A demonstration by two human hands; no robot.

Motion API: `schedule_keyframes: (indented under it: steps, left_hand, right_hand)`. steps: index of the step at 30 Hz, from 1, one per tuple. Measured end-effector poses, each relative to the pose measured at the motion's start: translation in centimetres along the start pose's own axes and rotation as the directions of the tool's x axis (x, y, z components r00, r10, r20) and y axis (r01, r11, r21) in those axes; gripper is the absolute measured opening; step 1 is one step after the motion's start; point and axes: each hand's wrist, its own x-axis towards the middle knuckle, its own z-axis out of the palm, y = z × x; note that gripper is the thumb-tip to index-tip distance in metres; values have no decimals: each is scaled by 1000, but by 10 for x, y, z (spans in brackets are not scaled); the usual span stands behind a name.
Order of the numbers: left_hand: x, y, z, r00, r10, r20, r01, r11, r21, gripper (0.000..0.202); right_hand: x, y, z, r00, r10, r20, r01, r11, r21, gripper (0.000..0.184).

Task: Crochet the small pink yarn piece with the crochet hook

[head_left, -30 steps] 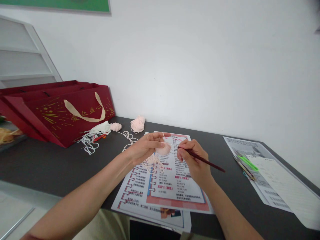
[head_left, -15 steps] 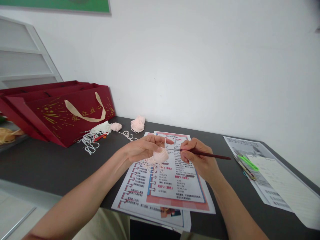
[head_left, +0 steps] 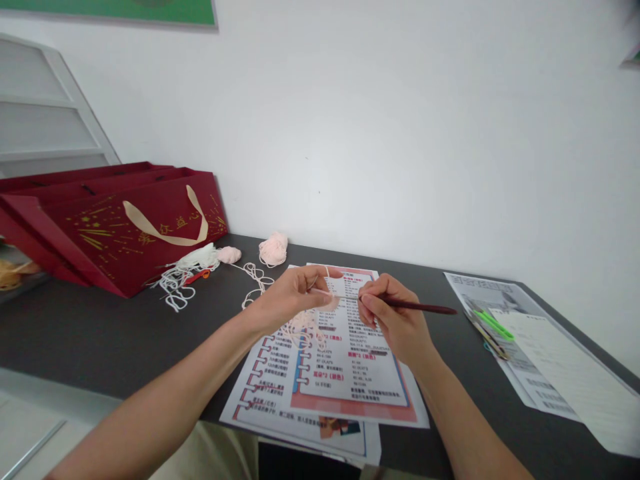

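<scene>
My right hand (head_left: 395, 317) is closed around the dark red handle of a crochet hook (head_left: 425, 308), whose thin metal shaft points left. My left hand (head_left: 295, 293) pinches a pale pink crochet piece (head_left: 334, 303) between thumb and fingers, near the tip of the hook. A strand of pale yarn (head_left: 327, 272) runs over the raised left index finger. Most of the crochet piece is hidden by the left hand. Loose pink yarn (head_left: 304, 327) hangs in a tangle below it, over the printed pattern sheets (head_left: 350, 403).
On the dark table (head_left: 165, 353), a pink yarn ball (head_left: 273, 249) sits near the wall. White yarn (head_left: 203, 257) and a small pink ball (head_left: 229, 255) lie beside a red gift bag (head_left: 165, 227). At right, papers (head_left: 555, 373) bear a bright green tool (head_left: 494, 325) and scissors (head_left: 487, 337).
My left hand has turned and its fingers have curled, so the rounded crochet piece that showed below the thumb is now mostly hidden. The hook stays in my right hand.
</scene>
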Motion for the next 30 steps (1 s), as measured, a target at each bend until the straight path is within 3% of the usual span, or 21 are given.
schedule_keyframes:
  steps: [5,10,16,19,22,25,28,30]
  left_hand:
    - [-1,-4,3,997,42,-69,-34,992,120,37]
    - [0,-9,7,976,148,-160,-101,957,270,29]
    - [-1,-10,18,922,286,-260,-144,878,456,12]
    - [-1,-10,23,937,228,-263,-133,932,337,9]
    - [-1,-11,23,979,29,-199,-32,999,-16,30]
    - [1,-13,22,987,-122,-102,82,939,-333,40]
    - [1,-14,24,982,-145,-122,86,915,-394,38]
    - [1,-14,27,975,-94,-200,28,950,-312,39]
  right_hand:
    - [-7,1,0,994,-108,-6,100,938,-333,12]
    - [-10,-2,6,967,-242,72,234,752,-616,11]
    - [-14,12,17,847,-446,289,492,449,-746,13]
    - [-13,18,17,822,-435,368,535,368,-760,14]
    - [-9,19,11,784,-435,442,587,292,-755,16]
    - [-8,19,7,719,-459,521,648,174,-741,20]
    - [-9,21,12,721,-487,493,612,115,-783,20]
    - [-12,23,18,770,-486,414,548,171,-819,18]
